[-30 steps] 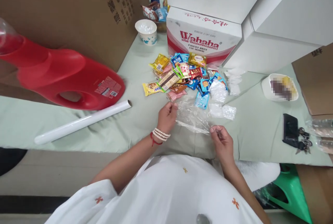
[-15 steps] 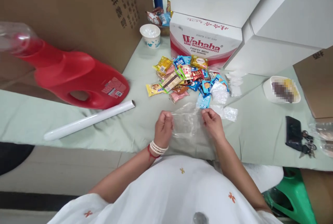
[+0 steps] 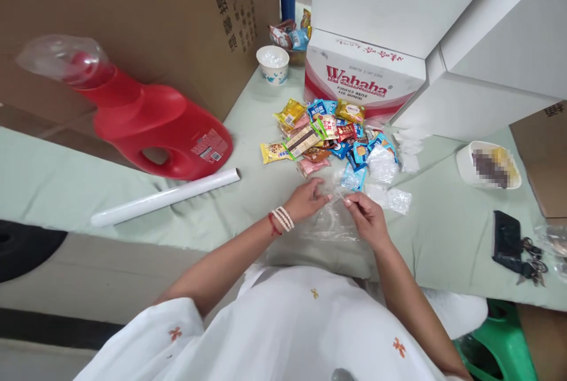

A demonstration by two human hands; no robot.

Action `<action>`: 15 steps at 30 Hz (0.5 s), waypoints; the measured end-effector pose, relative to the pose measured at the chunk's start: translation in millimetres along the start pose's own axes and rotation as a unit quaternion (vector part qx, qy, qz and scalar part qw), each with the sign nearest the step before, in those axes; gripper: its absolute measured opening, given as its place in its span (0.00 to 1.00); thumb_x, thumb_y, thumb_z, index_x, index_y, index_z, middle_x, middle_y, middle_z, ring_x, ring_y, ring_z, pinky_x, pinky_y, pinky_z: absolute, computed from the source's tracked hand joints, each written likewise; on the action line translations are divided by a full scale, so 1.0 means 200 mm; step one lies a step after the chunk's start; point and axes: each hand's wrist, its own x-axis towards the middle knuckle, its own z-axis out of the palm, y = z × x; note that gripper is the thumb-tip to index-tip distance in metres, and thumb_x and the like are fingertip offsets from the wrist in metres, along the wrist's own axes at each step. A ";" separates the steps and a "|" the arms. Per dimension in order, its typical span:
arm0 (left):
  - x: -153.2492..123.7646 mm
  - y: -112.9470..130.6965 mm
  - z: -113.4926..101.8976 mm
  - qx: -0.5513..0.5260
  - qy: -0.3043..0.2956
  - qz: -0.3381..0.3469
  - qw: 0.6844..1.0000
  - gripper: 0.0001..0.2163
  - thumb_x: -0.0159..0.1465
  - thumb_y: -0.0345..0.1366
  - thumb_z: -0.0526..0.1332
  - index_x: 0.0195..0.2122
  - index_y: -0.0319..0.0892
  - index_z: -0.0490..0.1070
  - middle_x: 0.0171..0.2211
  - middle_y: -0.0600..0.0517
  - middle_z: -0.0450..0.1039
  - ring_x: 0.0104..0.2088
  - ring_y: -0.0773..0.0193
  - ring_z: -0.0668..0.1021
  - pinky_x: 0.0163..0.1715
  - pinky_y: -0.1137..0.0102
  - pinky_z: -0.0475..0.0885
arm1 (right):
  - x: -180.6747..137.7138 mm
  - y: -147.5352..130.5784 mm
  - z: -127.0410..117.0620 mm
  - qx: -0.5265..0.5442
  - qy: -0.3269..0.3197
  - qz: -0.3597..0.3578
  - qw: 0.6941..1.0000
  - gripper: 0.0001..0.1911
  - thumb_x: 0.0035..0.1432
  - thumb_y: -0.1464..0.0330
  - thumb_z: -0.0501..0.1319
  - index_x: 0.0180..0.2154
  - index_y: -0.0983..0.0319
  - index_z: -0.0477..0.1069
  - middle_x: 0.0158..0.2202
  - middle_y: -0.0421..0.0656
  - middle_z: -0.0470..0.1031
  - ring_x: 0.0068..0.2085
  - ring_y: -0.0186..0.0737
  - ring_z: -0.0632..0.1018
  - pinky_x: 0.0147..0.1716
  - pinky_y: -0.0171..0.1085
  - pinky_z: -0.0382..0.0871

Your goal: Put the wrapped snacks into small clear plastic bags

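My left hand (image 3: 308, 199), with a bead bracelet at the wrist, pinches the top edge of a clear plastic bag (image 3: 331, 222) that lies on the green cloth in front of me. My right hand (image 3: 365, 215) pinches the same edge a little to the right, so the two hands are close together. Just beyond them lies a pile of colourful wrapped snacks (image 3: 325, 130), with several small clear bags (image 3: 388, 195) at its right side.
A red detergent jug (image 3: 155, 130) lies on its side at the left, a white roll (image 3: 166, 196) in front of it. A Wahaha box (image 3: 358, 82), white boxes and a paper cup (image 3: 272, 64) stand behind. A white dish (image 3: 487, 165), black wallet and keys (image 3: 514, 244) lie right.
My hands have come together on the bag's top edge; a second ago they held it stretched apart. The view has shifted slightly left.
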 end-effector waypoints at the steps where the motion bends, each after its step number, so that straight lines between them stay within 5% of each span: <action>1: 0.03 -0.01 0.02 -0.063 -0.024 -0.013 0.998 0.18 0.61 0.52 0.64 0.39 0.41 0.74 0.25 0.55 0.69 0.27 0.63 0.73 0.31 0.68 0.69 | -0.02 0.01 -0.03 0.007 0.025 0.019 0.999 0.15 0.66 0.54 0.62 0.36 0.58 0.77 0.30 0.39 0.71 0.31 0.37 0.69 0.33 0.36 0.63; 3: 0.04 -0.04 0.05 -0.186 0.004 -0.035 0.982 0.18 0.61 0.53 0.63 0.30 0.42 0.70 0.22 0.57 0.63 0.23 0.68 0.67 0.25 0.71 0.64 | -0.09 0.05 -0.09 0.033 0.093 0.082 0.992 0.16 0.65 0.53 0.64 0.36 0.58 0.75 0.28 0.37 0.69 0.28 0.35 0.66 0.29 0.34 0.60; 5: 0.01 -0.08 0.06 -0.277 0.097 -0.055 0.954 0.18 0.60 0.53 0.64 0.30 0.43 0.67 0.24 0.58 0.63 0.22 0.70 0.65 0.23 0.73 0.62 | -0.16 0.10 -0.14 0.072 0.160 0.150 0.973 0.17 0.62 0.51 0.65 0.35 0.59 0.73 0.25 0.36 0.65 0.25 0.33 0.62 0.24 0.33 0.56; 8: -0.04 -0.13 0.05 -0.314 0.206 -0.097 0.922 0.17 0.63 0.53 0.63 0.30 0.45 0.64 0.22 0.60 0.58 0.19 0.71 0.62 0.19 0.74 0.60 | -0.25 0.15 -0.16 0.104 0.211 0.226 0.945 0.20 0.59 0.49 0.67 0.33 0.59 0.70 0.23 0.34 0.63 0.23 0.32 0.61 0.21 0.33 0.54; 12: -0.11 -0.16 0.01 -0.186 0.265 -0.127 0.938 0.16 0.70 0.52 0.54 0.32 0.45 0.64 0.22 0.58 0.60 0.21 0.66 0.66 0.22 0.70 0.68 | -0.31 0.20 -0.12 0.074 0.178 0.275 0.942 0.22 0.59 0.47 0.65 0.34 0.59 0.70 0.21 0.34 0.63 0.22 0.33 0.62 0.21 0.34 0.55; 15: -0.16 -0.13 -0.05 -0.018 0.360 -0.069 0.930 0.12 0.68 0.48 0.58 0.39 0.43 0.68 0.37 0.46 0.72 0.40 0.55 0.77 0.44 0.57 0.75 | -0.34 0.22 -0.13 -0.016 0.151 0.262 0.953 0.24 0.62 0.44 0.60 0.35 0.59 0.71 0.22 0.36 0.66 0.24 0.36 0.65 0.24 0.35 0.59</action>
